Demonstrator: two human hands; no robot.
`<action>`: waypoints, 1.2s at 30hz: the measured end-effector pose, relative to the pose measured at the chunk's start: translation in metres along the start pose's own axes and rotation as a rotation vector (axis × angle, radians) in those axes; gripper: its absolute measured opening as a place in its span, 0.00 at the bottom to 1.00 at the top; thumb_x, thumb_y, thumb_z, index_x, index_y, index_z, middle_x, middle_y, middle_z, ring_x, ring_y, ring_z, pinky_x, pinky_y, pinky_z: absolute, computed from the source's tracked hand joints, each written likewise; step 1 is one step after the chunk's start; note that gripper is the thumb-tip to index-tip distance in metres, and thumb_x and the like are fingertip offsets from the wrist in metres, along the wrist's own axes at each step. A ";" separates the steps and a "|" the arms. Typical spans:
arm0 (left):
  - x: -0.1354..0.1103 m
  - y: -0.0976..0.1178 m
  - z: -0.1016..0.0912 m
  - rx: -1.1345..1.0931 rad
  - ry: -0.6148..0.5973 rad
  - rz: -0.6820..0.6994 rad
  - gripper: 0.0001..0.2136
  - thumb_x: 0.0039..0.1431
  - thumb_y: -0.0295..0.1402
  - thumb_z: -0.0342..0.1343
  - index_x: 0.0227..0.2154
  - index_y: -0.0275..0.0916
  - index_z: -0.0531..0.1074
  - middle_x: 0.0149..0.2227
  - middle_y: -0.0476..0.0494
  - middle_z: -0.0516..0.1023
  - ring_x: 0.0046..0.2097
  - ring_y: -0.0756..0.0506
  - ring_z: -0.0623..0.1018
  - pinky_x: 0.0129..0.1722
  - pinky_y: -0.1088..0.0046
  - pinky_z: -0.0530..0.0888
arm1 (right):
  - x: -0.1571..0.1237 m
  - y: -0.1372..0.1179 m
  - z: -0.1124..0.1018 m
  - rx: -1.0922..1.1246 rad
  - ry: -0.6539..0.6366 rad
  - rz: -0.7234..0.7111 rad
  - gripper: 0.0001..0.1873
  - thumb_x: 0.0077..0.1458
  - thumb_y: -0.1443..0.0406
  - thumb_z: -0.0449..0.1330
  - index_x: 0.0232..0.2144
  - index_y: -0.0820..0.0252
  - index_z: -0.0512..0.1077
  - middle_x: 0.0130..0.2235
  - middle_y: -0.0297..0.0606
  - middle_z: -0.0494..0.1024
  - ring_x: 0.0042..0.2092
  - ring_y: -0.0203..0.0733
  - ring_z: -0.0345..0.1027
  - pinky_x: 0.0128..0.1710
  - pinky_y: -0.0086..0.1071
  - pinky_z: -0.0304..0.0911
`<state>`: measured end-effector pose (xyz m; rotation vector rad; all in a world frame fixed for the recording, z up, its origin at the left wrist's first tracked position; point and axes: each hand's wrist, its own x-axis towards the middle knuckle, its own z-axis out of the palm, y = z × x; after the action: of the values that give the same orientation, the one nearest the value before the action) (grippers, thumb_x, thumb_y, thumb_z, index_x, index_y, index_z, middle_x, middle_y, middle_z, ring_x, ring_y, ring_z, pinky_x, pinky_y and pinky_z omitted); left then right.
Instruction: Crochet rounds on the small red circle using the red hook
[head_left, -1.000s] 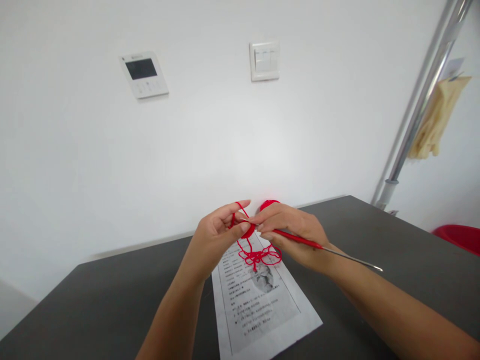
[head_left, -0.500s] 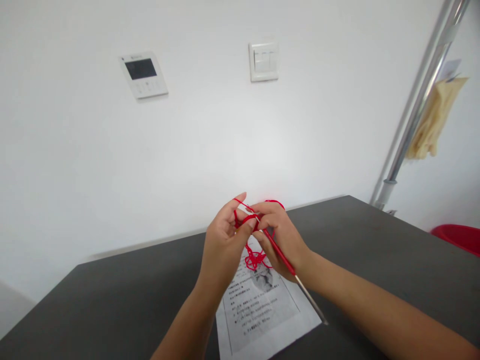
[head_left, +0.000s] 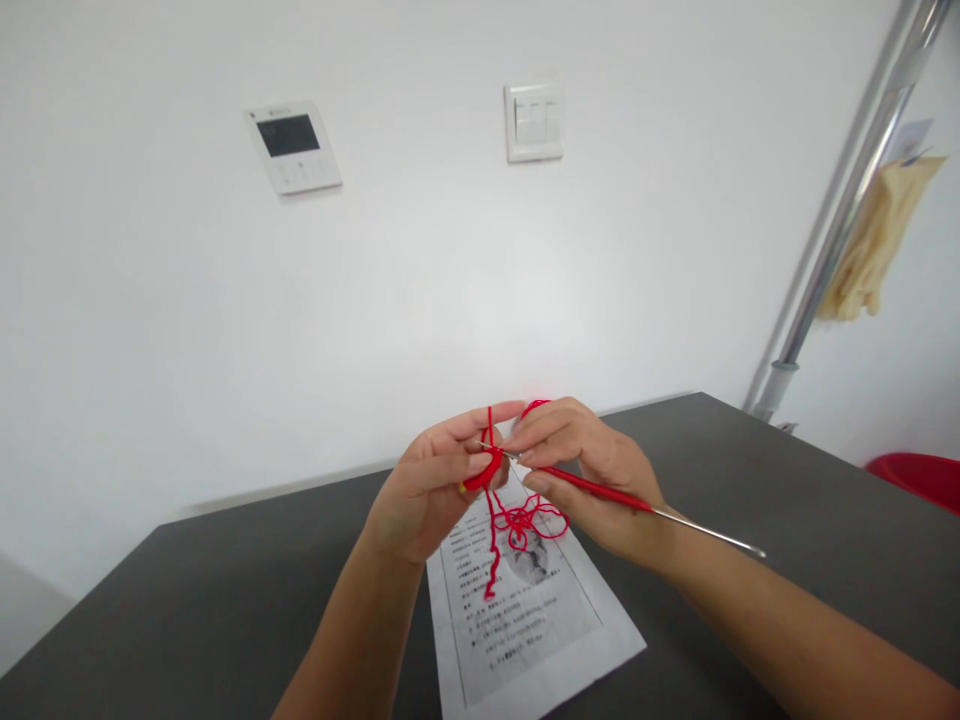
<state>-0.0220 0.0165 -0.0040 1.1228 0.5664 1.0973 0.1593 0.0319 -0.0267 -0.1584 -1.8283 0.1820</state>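
Observation:
My left hand (head_left: 431, 485) pinches a small piece of red crochet work (head_left: 487, 472) between thumb and fingers, with a strand of red yarn running up over the raised index finger. A small yellow bit shows at the lower edge of the piece. In my right hand (head_left: 600, 470) is a crochet hook (head_left: 600, 490) with a red grip and metal ends, held much like a pencil. Its thin tip lies at the top of the crochet work. Beneath the hands, a loose tangle of red yarn (head_left: 529, 522) and a crinkled yarn tail hang over the printed sheet.
A printed paper sheet (head_left: 540, 640) lies on the dark table (head_left: 750, 500). More red yarn (head_left: 536, 407) shows behind my right hand. On the wall are a screen panel (head_left: 292, 148) and a switch (head_left: 534, 122). At right stand a metal pole (head_left: 840, 240) and a red seat (head_left: 911, 478).
The hook has swung to a flatter angle, its rear end moving right and up. My left hand has turned, so the crochet work and a hanging yarn tail now show.

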 end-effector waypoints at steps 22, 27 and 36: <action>-0.007 0.012 0.009 -0.037 0.028 0.046 0.11 0.40 0.26 0.61 0.30 0.34 0.83 0.16 0.55 0.60 0.20 0.55 0.56 0.23 0.75 0.52 | 0.002 -0.007 -0.012 0.269 -0.018 0.111 0.01 0.62 0.67 0.64 0.37 0.57 0.77 0.38 0.42 0.84 0.41 0.42 0.79 0.42 0.39 0.76; -0.007 0.012 0.007 0.097 0.042 0.107 0.10 0.39 0.26 0.64 0.29 0.36 0.84 0.16 0.53 0.66 0.20 0.54 0.60 0.22 0.74 0.55 | -0.003 -0.005 -0.008 0.521 0.069 0.397 0.05 0.59 0.62 0.67 0.34 0.57 0.78 0.34 0.38 0.84 0.37 0.41 0.79 0.36 0.35 0.76; -0.009 0.006 0.004 0.185 0.065 0.125 0.13 0.44 0.29 0.71 0.37 0.39 0.84 0.26 0.47 0.80 0.27 0.51 0.75 0.31 0.75 0.70 | -0.001 -0.004 -0.007 0.048 0.004 -0.056 0.04 0.62 0.68 0.62 0.40 0.55 0.76 0.44 0.43 0.85 0.46 0.43 0.79 0.47 0.41 0.75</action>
<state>-0.0250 0.0068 0.0011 1.3008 0.6670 1.2113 0.1658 0.0281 -0.0247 -0.0736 -1.8207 0.1862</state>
